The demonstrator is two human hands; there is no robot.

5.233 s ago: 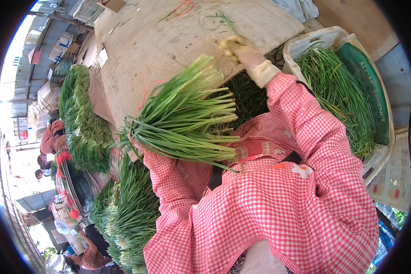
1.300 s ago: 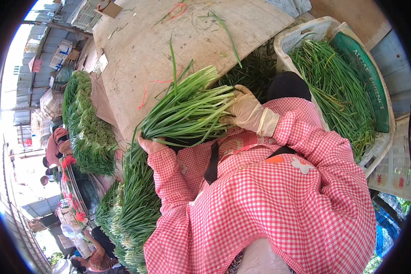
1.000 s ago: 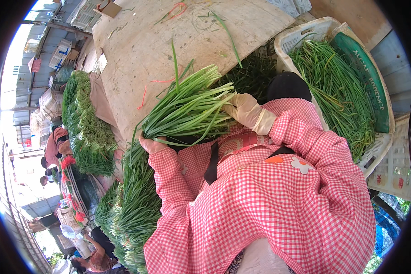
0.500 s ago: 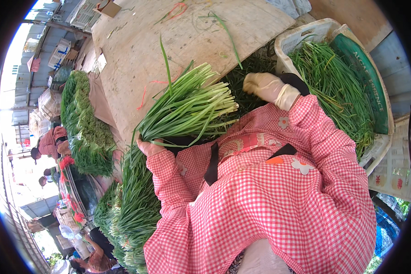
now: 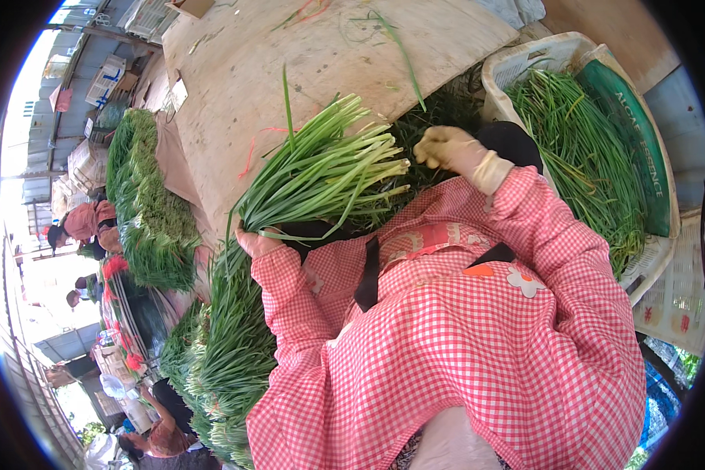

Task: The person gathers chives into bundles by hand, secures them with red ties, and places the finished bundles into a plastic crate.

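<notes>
My left hand (image 5: 254,241) is closed around the leafy end of a bunch of garlic chives (image 5: 329,168). The pale cut stems fan out toward the right, over my lap and the board's near edge. One long leaf sticks up from the bunch. My right hand (image 5: 450,150), in a cream-coloured glove, hovers just right of the stem ends, apart from them. Its fingers are curled in; whether anything is between them I cannot make out. Dark loose leaves (image 5: 446,110) lie beneath and behind it.
A wooden board (image 5: 235,78) spreads ahead, with a red tie (image 5: 252,150) and a stray leaf (image 5: 403,59). At right stands a white crate (image 5: 497,74) of chives with a green sack (image 5: 627,133). Chive heaps (image 5: 231,368) lie at left; other people (image 5: 164,439) are farther off.
My right hand has shifted very slightly, its fingers now curled a little differently. The stems are fanned slightly wider. My left hand keeps its hold on the chives.
</notes>
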